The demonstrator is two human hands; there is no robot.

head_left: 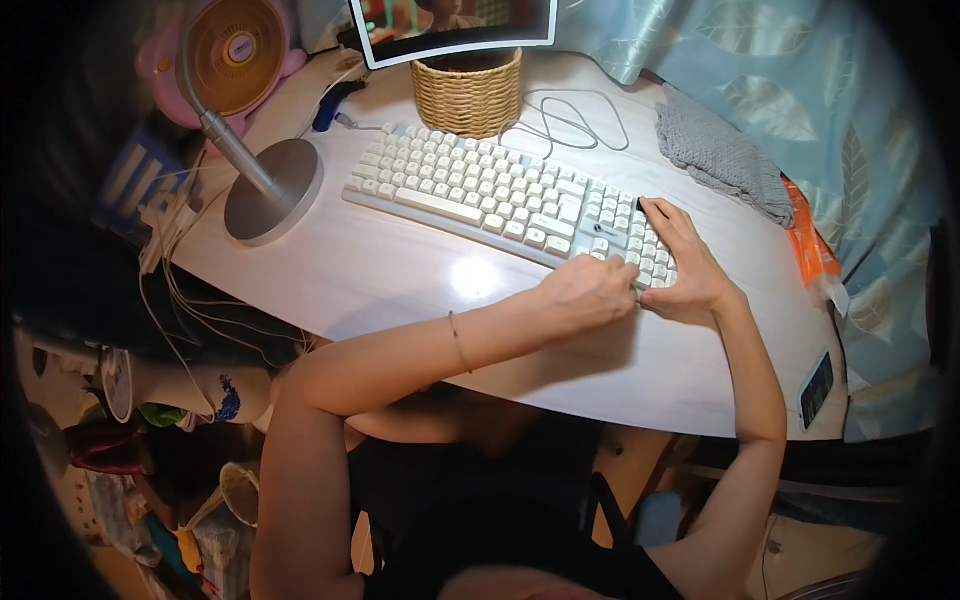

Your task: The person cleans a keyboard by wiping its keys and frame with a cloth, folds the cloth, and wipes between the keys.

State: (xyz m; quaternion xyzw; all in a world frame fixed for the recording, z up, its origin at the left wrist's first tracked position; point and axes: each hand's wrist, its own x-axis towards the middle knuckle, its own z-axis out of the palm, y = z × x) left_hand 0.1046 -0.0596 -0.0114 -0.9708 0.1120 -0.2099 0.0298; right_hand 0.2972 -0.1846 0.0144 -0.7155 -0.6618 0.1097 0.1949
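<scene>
- Head view: keyboard (440, 175), pale keys, one; lies aslant on the desk (400, 290), between lamp base (275, 190) and the desk's right edge.
- Left hand (590, 290): fingers curled inward at the near side of the number keys; whether anything is pinched, cannot tell.
- Right hand (695, 270): open, fingers spread along the keyboard's right end, thumb by its near corner.
- Handling, as judged: right hand best kept as a steady brace; left fingertips working squarely and lightly, force straight, keys beside left unpressed.
- Basket (467, 95), woven: beyond the keyboard, towards the desk's far edge.
- Phone (816, 390): at the desk's near right corner.
- Markings: small logo (607, 229) on keyboard, lettering illegible; fan hub label (240, 47), likewise illegible.
</scene>
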